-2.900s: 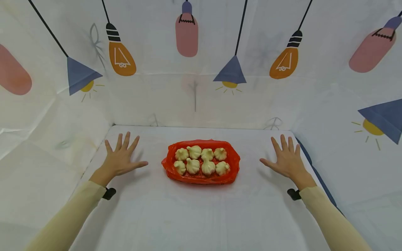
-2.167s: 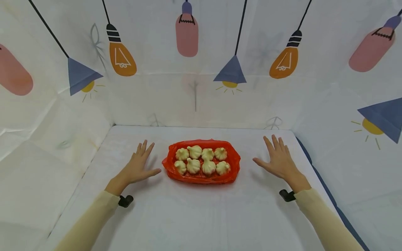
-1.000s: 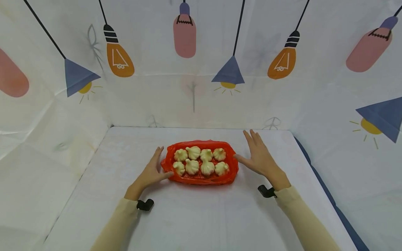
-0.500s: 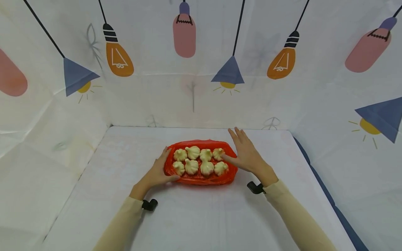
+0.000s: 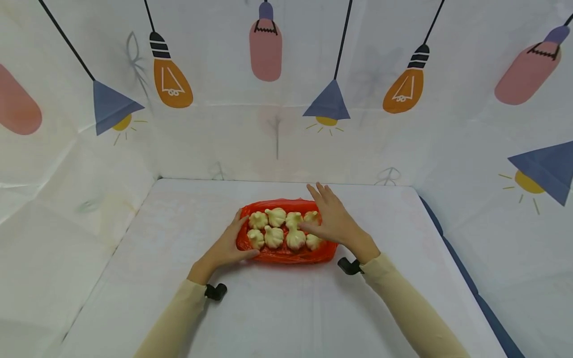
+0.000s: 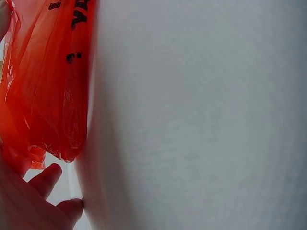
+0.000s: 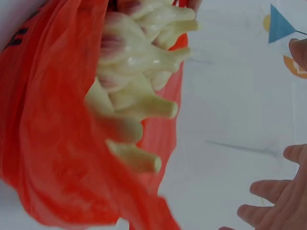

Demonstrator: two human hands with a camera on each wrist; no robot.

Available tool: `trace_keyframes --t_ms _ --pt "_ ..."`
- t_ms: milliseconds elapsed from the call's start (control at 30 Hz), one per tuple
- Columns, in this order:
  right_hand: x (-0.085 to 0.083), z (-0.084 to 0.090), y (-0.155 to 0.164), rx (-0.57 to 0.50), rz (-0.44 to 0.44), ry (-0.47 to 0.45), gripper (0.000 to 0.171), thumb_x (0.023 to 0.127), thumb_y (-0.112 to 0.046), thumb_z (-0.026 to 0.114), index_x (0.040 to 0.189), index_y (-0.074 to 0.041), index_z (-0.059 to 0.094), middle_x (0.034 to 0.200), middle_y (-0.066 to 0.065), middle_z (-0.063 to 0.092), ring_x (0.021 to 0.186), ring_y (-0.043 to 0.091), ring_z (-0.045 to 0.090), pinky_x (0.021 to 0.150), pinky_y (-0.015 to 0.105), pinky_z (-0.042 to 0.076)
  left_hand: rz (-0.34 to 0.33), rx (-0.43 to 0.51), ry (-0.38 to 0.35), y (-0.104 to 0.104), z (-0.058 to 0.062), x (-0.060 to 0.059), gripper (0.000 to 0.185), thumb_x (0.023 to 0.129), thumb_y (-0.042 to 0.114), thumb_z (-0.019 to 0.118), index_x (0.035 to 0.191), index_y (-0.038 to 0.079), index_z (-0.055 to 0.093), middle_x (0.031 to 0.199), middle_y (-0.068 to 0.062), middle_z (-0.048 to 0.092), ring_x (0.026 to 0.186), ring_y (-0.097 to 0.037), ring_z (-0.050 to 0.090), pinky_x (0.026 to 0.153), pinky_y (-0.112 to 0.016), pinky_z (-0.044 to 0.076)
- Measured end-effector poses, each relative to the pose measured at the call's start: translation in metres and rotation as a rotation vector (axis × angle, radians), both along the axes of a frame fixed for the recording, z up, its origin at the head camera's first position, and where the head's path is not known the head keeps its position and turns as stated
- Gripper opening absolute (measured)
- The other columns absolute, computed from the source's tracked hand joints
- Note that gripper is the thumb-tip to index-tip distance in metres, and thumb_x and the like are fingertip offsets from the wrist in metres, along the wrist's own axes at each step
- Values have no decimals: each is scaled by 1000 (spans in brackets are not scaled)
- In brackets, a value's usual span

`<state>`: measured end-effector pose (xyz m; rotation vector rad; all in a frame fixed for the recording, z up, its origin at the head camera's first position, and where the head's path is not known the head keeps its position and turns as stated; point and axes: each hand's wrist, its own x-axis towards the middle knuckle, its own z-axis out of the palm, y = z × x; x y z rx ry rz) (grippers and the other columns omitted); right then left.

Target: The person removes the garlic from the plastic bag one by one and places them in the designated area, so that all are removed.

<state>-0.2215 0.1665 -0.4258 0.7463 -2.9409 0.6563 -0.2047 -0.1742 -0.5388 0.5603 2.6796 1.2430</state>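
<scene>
Several pale garlic bulbs (image 5: 274,237) lie in two rows in an open red plastic bag (image 5: 286,256), its sides standing up around them. My left hand (image 5: 226,246) holds the bag's left end, thumb along the front and fingers round the far side. In the left wrist view, fingers (image 6: 45,182) show at the end of the red plastic. My right hand (image 5: 333,221) hovers over the bag's right part with fingers extended, holding nothing and covering some of the bulbs. In the right wrist view its fingers (image 7: 271,191) are apart from the garlic stems (image 7: 158,108).
The bag rests on a white table (image 5: 286,308). Behind and at both sides rises a white cloth (image 5: 215,134) printed with lamps and light bulbs. A dark blue edge (image 5: 461,271) runs along the table's right side.
Both hands came inward from the table's sides. The left hand reached the bag's left end and took hold. My right hand moved left until over the garlic. The bag stayed nearly in place.
</scene>
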Motion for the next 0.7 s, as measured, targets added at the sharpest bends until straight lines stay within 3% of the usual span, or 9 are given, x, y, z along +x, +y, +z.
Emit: trace_keyframes --t_ms 167,367,700 --pt "-3 0 -22 -76 62 -60 101 90 -55 73 165 -13 20 170 18 23 157 43 19 121 66 28 16 11 -11 -4 1 -2 115 80 52 85 165 11 20 174 -9 -6 160 -38 4 124 -65 19" --pt "-6 -7 -39 -138 90 -169 93 91 -45 75 165 -19 25 170 14 25 156 36 25 119 63 35 22 -4 -15 -8 3 0 115 80 53 85 165 12 19 175 -7 -6 160 -38 5 124 -65 19" --pt "-12 -13 -46 -190 71 -223 98 91 -51 74 166 -19 20 171 5 24 157 29 25 122 56 34 6 11 -12 -2 -3 -1 115 80 53 84 166 13 18 175 -8 -5 160 -37 6 124 -64 20"
